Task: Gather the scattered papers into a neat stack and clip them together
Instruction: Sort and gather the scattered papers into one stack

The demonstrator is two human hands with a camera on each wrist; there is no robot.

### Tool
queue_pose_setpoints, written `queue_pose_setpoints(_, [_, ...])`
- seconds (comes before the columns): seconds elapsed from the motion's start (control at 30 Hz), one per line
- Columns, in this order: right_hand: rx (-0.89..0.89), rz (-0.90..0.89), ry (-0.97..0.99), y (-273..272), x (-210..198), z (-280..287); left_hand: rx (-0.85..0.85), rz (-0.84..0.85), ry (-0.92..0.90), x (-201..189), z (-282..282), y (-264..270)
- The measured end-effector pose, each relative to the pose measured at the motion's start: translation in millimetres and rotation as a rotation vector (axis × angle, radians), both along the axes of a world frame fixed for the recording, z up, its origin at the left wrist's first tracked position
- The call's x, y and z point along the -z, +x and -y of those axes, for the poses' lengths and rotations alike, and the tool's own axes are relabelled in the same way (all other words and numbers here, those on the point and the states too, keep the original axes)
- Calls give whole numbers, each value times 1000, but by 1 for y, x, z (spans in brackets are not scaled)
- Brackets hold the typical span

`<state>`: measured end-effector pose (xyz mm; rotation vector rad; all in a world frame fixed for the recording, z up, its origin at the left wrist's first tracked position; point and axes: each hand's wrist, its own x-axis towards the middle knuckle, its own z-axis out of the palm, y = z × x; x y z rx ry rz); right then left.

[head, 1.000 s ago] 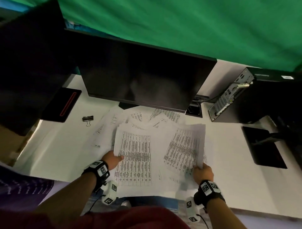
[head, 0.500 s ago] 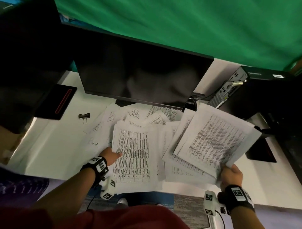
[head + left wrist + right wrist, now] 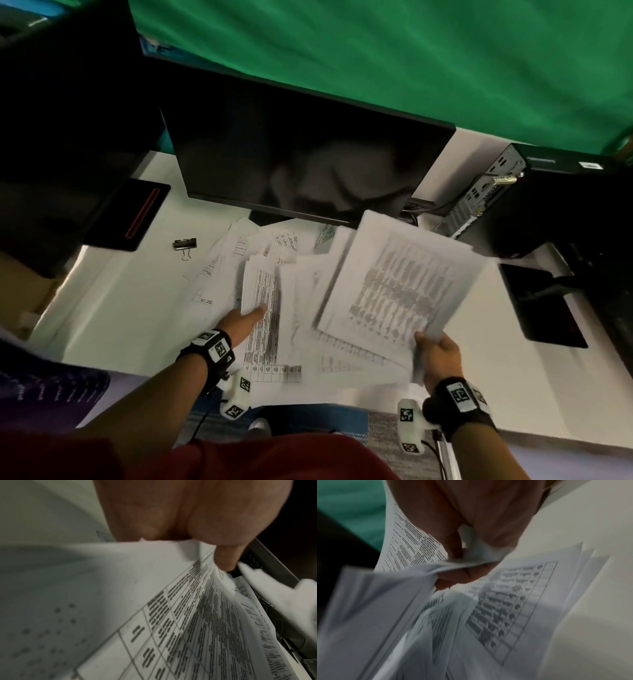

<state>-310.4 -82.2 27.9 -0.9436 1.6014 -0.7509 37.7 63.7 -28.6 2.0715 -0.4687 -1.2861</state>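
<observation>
Printed white sheets lie scattered on the white desk (image 3: 113, 308) in front of the monitor. My left hand (image 3: 239, 323) pinches the left edge of a stack with a printed table (image 3: 263, 298), thumb (image 3: 223, 559) on top of that stack (image 3: 171, 615) and fingers hidden beneath. My right hand (image 3: 436, 353) grips a bundle of sheets (image 3: 400, 284) by its near corner, raised and tilted over the pile. In the right wrist view the fingers (image 3: 462, 576) curl round the bundle (image 3: 368, 608) above loose sheets (image 3: 513, 601). A black binder clip (image 3: 185, 244) lies apart at the left.
A dark monitor (image 3: 301, 154) stands right behind the papers. A computer tower (image 3: 548, 205) and a black pad (image 3: 541, 305) are at the right. A black device with a red stripe (image 3: 137, 212) sits at the left. The desk's near edge runs under my wrists.
My right hand lifted the bundle off the desk and out to the right, then swung it back left over the pile. My left hand stayed on the table-printed stack.
</observation>
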Motion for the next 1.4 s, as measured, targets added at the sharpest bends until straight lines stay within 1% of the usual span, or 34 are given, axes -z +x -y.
queue_pose_setpoints(0.07, [-109,-58,59,20,9,-8,36,-28,-15,0,-3,0])
queue_pose_setpoints(0.13, [-227,-156,81,36,17,-14,75,0,10,3,-5,0])
queue_pose_setpoints(0.2, [-349,-308,54,47,25,-17,107,59,44,4,-5,0])
queue_pose_setpoints(0.23, [-380,-384,33,49,26,-18,114,77,58,2,-5,-1])
queue_pose_setpoints(0.3, [-370,-485,11,47,30,-15,108,107,76,2,-5,-1])
queue_pose_setpoints(0.37, [-327,-536,27,41,33,-9,92,127,87,3,-7,0])
queue_pose_setpoints(0.43, [-314,-542,83,31,36,-4,78,140,79,1,-6,-2])
queue_pose_setpoints(0.5, [-349,-534,165,29,35,-4,63,146,76,0,-4,-2])
queue_pose_setpoints(0.57, [-385,-510,207,32,33,-8,57,143,80,1,-3,-3])
queue_pose_setpoints(0.7, [-434,-436,192,51,34,-19,35,118,93,5,-3,0])
queue_pose_setpoints(0.83, [-422,-368,168,64,40,-20,46,63,36,4,-4,0])
queue_pose_setpoints(0.93, [-440,-316,188,70,43,-22,51,49,36,3,-5,1])
queue_pose_setpoints(1.07, [-491,-420,143,68,41,-22,24,44,30,4,-7,2])
queue_pose_setpoints(1.13, [-466,-441,142,61,36,-17,-22,27,16,4,-7,3])
queue_pose_setpoints(1.23, [-377,-471,102,41,30,-5,-58,11,23,4,-7,5])
queue_pose_setpoints(1.33, [-291,-468,57,19,28,5,-46,28,35,7,-9,7])
queue_pose_setpoints(1.4, [-295,-466,21,9,25,7,-23,32,49,8,-8,8])
